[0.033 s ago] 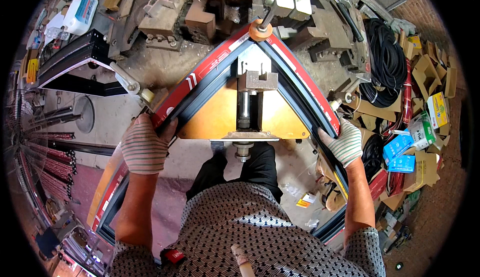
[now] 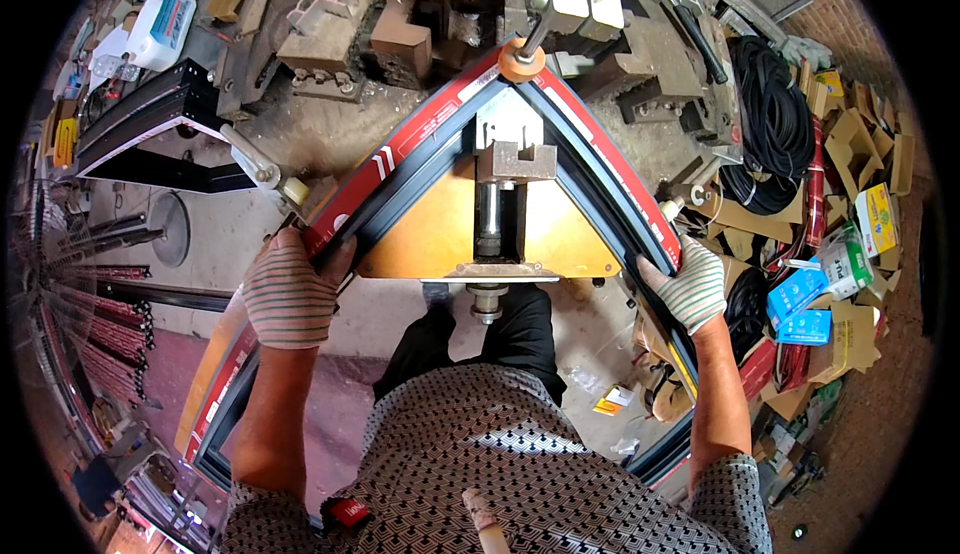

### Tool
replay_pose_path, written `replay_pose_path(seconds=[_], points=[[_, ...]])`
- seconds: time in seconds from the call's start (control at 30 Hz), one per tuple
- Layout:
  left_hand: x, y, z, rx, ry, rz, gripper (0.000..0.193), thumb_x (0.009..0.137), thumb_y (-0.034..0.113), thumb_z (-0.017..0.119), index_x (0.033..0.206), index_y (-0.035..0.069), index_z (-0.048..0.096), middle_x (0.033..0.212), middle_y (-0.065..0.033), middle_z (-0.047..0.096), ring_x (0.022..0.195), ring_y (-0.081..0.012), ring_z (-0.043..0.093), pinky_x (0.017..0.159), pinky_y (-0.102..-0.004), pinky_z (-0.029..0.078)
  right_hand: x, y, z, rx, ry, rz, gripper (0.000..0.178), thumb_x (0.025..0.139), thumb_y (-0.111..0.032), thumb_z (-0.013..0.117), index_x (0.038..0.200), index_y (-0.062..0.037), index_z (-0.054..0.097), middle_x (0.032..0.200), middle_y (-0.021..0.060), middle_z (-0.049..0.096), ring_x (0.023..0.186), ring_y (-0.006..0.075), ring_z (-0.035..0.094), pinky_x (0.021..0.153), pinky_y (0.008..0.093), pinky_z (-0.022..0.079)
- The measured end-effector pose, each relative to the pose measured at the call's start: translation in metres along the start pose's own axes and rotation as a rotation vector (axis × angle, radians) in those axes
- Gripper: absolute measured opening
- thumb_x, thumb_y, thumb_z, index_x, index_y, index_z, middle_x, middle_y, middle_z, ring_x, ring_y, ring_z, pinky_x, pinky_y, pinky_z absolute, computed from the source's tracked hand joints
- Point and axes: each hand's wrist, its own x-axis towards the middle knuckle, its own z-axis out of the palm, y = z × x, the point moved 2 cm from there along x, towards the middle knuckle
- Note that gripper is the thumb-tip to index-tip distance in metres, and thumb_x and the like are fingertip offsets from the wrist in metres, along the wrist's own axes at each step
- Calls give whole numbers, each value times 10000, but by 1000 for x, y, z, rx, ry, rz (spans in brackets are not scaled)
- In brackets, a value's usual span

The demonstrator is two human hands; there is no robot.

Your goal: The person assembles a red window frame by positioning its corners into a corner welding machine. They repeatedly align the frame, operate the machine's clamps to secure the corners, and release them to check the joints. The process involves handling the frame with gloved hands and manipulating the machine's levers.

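Observation:
A large dark metal profile frame (image 2: 375,216), its outer faces covered in red film, lies with one corner pointing away from me. My left hand (image 2: 290,292), in a striped knit glove, is closed round the frame's left side. On the right side, my right hand (image 2: 692,286), gloved alike, grips the profile with its thumb on the inner edge. At the far corner, a round orange-brown pad (image 2: 521,62) sits over the joint. Inside that corner stands a notched metal block (image 2: 518,162) above a yellow plate (image 2: 418,239) of the machine.
Heavy steel machine blocks (image 2: 330,39) stand beyond the corner. A black angled frame (image 2: 150,134) and a white jug (image 2: 160,29) are at the left. Coiled black strip (image 2: 770,119) hangs on the right, above cardboard boxes (image 2: 855,154) and blue packets (image 2: 800,304).

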Motion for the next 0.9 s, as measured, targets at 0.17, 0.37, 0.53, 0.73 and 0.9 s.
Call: replay_pose_path(seconds=[0.17,0.37,0.53,0.73,0.9], points=[[2,6,-3,9,-35,-34,526,836,506,843,874,32,619,826,-200,700,795,-416,690,734,-502,547,0,3,1,15,-14,26,578,816,-492,795,1036,37,717,864,253,736,831,402,746,812,443,586],[0,-4,3,57,-12,12,548,859,546,814,953,44,614,790,-180,693,739,-402,689,684,-486,549,1,4,2,-6,-3,-2,581,821,-502,787,1041,31,719,874,253,740,842,404,748,815,443,587],[0,-3,2,56,-6,10,554,854,551,817,950,44,616,792,-178,693,746,-399,689,687,-485,549,1,2,1,1,-7,6,577,824,-504,786,1040,27,721,875,256,739,840,406,745,814,444,584],[1,-1,1,21,-17,-8,535,845,535,827,901,43,626,813,-188,699,784,-405,692,720,-490,549,2,7,4,-46,-23,33,512,816,-368,846,1127,24,737,885,198,761,806,262,762,808,367,587],[1,-3,-3,25,-43,-7,524,871,552,804,963,64,638,807,-180,703,760,-402,701,702,-487,549,1,0,-1,22,-25,17,564,830,-507,787,1023,19,723,886,252,739,855,409,740,822,441,576]])
